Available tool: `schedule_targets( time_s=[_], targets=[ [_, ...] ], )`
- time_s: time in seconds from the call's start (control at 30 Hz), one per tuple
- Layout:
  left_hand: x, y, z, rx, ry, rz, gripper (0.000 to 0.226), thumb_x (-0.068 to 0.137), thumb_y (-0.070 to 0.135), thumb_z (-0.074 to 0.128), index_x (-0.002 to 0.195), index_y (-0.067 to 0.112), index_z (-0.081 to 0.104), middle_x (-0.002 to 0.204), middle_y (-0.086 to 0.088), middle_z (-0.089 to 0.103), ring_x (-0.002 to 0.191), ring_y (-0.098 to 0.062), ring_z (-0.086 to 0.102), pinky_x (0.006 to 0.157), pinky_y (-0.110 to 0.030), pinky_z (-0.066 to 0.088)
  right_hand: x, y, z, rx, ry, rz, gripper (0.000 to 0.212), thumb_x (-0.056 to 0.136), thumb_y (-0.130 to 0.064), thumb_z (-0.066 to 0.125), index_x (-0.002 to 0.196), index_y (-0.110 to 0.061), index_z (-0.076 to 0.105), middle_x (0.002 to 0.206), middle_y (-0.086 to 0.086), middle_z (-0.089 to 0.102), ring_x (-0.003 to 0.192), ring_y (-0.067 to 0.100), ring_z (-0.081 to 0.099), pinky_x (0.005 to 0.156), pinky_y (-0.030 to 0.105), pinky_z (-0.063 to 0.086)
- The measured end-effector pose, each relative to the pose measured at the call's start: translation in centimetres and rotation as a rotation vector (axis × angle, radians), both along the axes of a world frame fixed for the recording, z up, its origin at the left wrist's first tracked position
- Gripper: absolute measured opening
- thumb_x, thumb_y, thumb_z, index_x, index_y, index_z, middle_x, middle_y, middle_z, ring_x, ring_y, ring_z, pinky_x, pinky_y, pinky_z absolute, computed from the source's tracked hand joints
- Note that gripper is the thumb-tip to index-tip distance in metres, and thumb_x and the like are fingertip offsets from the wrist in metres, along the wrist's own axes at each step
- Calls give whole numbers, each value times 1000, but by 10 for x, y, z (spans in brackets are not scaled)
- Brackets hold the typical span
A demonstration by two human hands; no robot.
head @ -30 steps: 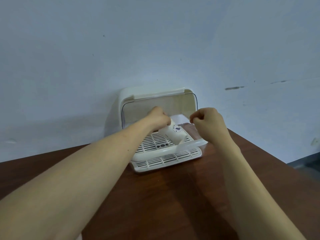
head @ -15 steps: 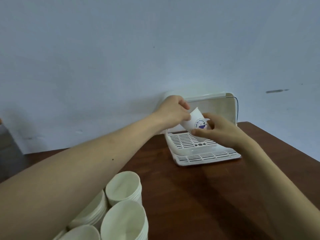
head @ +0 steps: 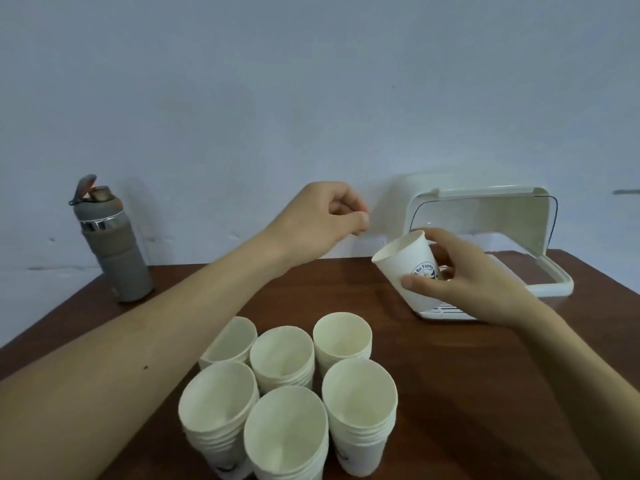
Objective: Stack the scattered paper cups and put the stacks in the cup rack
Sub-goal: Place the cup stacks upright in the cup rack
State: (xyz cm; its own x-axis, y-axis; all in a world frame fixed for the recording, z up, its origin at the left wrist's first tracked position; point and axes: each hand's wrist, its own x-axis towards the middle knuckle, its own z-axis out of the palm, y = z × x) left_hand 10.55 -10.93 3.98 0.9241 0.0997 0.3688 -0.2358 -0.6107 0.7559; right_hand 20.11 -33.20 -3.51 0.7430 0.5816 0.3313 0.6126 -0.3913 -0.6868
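Note:
My right hand (head: 460,282) grips a white paper cup (head: 403,263) with a blue round logo, tilted with its mouth up and to the left, just in front of the cup rack (head: 550,282). The rack is a white plastic box with its lid raised, at the table's back right. My left hand (head: 322,220) hovers above the table to the left of the cup, fingers curled loosely, holding nothing. Several stacks of white paper cups (head: 287,393) stand upright in a tight cluster at the near middle of the table.
A grey drink bottle (head: 110,247) with an open flip cap stands at the table's back left corner. The brown wooden table (head: 467,393) meets a pale wall behind. Its left edge runs diagonally below the bottle.
The view swung left and down, bringing the cup stacks and bottle into sight. My left hand let go of the cup and drew left. My right hand now holds the cup alone, outside the rack.

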Motion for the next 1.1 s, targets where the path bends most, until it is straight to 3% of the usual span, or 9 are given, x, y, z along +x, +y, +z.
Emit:
schedule_targets(
  time_s=[0.13,0.3,0.43,0.53,0.63,0.9,1.1],
  targets=[
    [-29,29,-10,35,26,49,6,92,17,67,97,16,69,92,-6,77,92,-20,72,91,-43,56,-24,14,-7,110,45,-12,77,80,-39,80,146,-36,40,116,-11,70,98,5,69,85,28,57],
    [-58,50,-20,93,15,89,7,92,18,67,99,17,70,97,-2,75,94,-17,71,92,-37,56,-56,35,-5,171,46,-12,78,80,-33,82,146,-34,40,119,-15,65,100,2,68,79,22,55],
    [-77,55,-25,116,17,99,7,93,20,66,98,19,70,98,1,74,94,-15,69,89,-29,55,-74,49,2,177,37,12,73,76,-29,84,138,-31,46,118,-12,65,100,8,69,76,26,58],
    [-89,57,-27,122,16,94,7,93,20,65,98,19,70,98,4,73,92,-10,67,87,-26,53,-86,55,4,186,56,23,73,71,-32,83,134,-30,46,120,-9,65,102,13,70,78,31,61],
    [-95,61,-32,114,15,100,7,93,21,66,98,19,71,96,7,72,91,-7,67,88,-25,53,-94,54,1,193,53,15,71,76,-23,83,135,-29,44,122,-8,63,104,12,68,83,29,59],
    [-110,70,-51,106,40,140,6,92,18,67,95,20,71,94,12,71,92,-8,67,89,-25,52,-118,42,-4,169,76,-6,72,62,-45,78,128,-30,53,115,-10,67,101,11,67,89,35,58],
    [-114,75,-58,112,46,178,7,93,19,65,97,21,71,96,10,71,94,-8,67,86,-22,50,-115,60,-6,175,70,-79,69,63,-46,79,124,-33,52,109,-13,67,92,6,69,88,42,58]
  ],
)
